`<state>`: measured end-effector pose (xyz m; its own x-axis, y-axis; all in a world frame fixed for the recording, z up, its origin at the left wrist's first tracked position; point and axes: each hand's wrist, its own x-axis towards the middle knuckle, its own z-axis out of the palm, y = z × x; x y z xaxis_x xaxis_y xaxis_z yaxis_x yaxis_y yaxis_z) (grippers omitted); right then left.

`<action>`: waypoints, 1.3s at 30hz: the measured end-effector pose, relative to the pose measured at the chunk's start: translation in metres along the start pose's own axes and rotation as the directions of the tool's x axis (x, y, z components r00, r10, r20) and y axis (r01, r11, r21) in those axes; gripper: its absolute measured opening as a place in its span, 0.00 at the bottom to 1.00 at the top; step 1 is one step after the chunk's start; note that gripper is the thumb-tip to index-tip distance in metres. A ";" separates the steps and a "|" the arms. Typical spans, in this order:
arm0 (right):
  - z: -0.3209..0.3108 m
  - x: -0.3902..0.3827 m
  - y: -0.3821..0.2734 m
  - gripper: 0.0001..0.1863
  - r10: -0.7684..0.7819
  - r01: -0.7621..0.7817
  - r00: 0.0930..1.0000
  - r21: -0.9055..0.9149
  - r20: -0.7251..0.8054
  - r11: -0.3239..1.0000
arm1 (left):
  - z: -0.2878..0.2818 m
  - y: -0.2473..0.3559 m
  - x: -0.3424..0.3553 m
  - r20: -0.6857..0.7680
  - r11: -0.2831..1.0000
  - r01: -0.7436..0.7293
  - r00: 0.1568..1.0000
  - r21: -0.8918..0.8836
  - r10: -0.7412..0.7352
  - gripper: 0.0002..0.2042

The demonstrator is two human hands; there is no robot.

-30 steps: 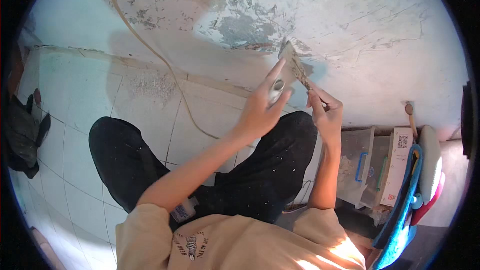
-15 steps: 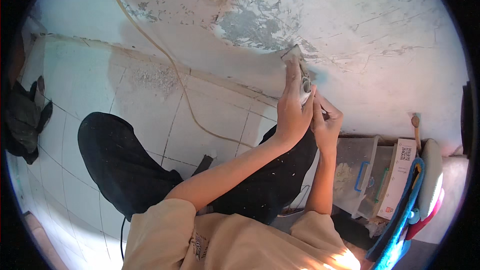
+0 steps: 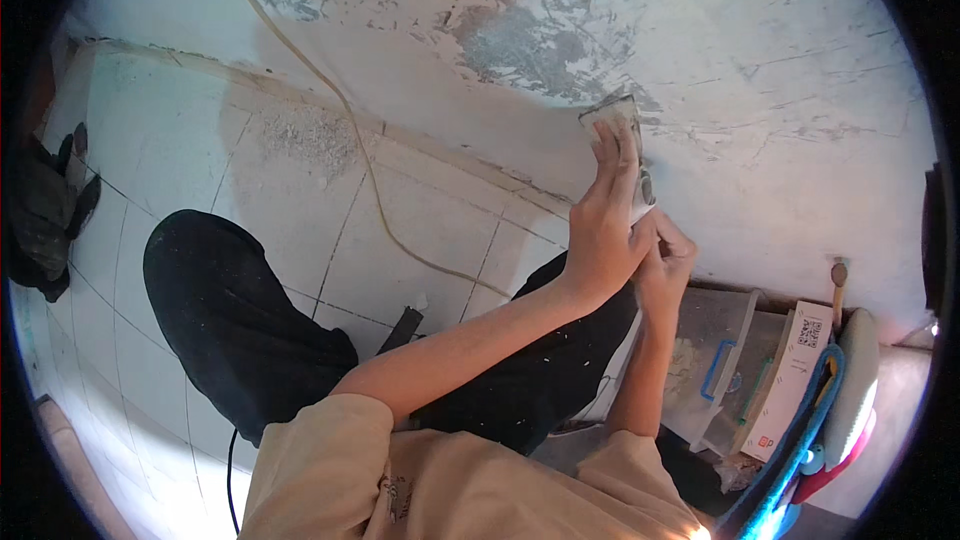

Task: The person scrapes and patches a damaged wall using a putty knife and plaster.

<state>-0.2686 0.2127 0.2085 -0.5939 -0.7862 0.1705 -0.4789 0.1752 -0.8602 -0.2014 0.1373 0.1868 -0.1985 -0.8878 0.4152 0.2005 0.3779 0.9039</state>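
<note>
My left hand point(image 3: 605, 240) holds a short white tube point(image 3: 644, 183), mostly hidden behind it, its fingers stretched over the flat blade of a scraper point(image 3: 620, 107). My right hand point(image 3: 663, 262) is closed low on the scraper, its handle hidden by fingers and tube. The blade touches the white wall point(image 3: 760, 170) beside a flaking grey patch point(image 3: 520, 40).
Pale grit point(image 3: 315, 140) and a cord point(image 3: 380, 200) lie along the tiled floor point(image 3: 330, 270). My bent legs point(image 3: 220, 310) are below. Plastic boxes point(image 3: 700, 380), blue cloth point(image 3: 825, 375), cushion point(image 3: 865, 350) and brush point(image 3: 838, 290) stand right; dark items point(image 3: 45, 220) lie left.
Both hands have moved right, the left also closing in on the right and laying its fingers on the blade. The blade has shifted right along the wall.
</note>
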 end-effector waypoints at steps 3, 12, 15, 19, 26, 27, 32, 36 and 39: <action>0.006 -0.006 0.000 0.05 0.031 -0.031 0.999 -0.017 0.004 0.999 | -0.006 -0.004 -0.003 0.012 1.000 0.000 1.000 0.030 -0.001 0.34; -0.002 -0.010 0.023 0.12 -0.040 0.040 0.999 -0.024 0.000 0.999 | -0.003 -0.008 -0.008 -0.009 0.993 -0.067 0.998 0.094 0.068 0.37; 0.000 -0.001 0.019 0.11 -0.009 0.009 1.000 0.028 -0.006 1.000 | -0.004 -0.009 -0.002 0.024 0.997 -0.037 0.999 0.066 0.035 0.38; 0.002 -0.004 0.022 0.11 -0.010 0.009 0.999 0.040 0.036 0.999 | -0.004 -0.011 -0.006 0.020 0.995 -0.034 0.999 0.092 0.032 0.38; 0.006 -0.001 0.012 0.11 0.073 -0.073 0.997 0.115 0.005 0.991 | -0.002 -0.013 -0.003 0.010 0.997 -0.034 0.999 0.076 0.033 0.38; 0.008 -0.004 0.008 0.06 0.048 -0.048 0.999 0.008 -0.009 0.999 | -0.003 -0.013 -0.005 0.007 0.996 -0.033 0.999 0.081 0.032 0.38; 0.000 -0.008 0.014 0.09 0.023 -0.025 0.999 -0.061 -0.035 0.998 | -0.005 -0.009 -0.001 -0.020 0.993 -0.087 0.996 0.082 0.089 0.40; -0.001 -0.003 0.020 0.09 -0.036 0.035 0.999 -0.018 -0.027 0.999 | -0.005 -0.014 -0.003 0.019 0.992 -0.061 0.998 0.114 0.060 0.40; 0.000 0.000 0.011 0.08 -0.102 0.101 0.995 -0.148 0.002 0.984 | -0.005 -0.008 -0.006 0.007 0.994 -0.092 0.996 0.055 0.092 0.40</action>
<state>-0.2739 0.2145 0.1989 -0.5409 -0.8011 0.2563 -0.6267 0.1806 -0.7580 -0.1975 0.1383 0.1766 -0.1856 -0.8477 0.4969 0.1646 0.4717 0.8663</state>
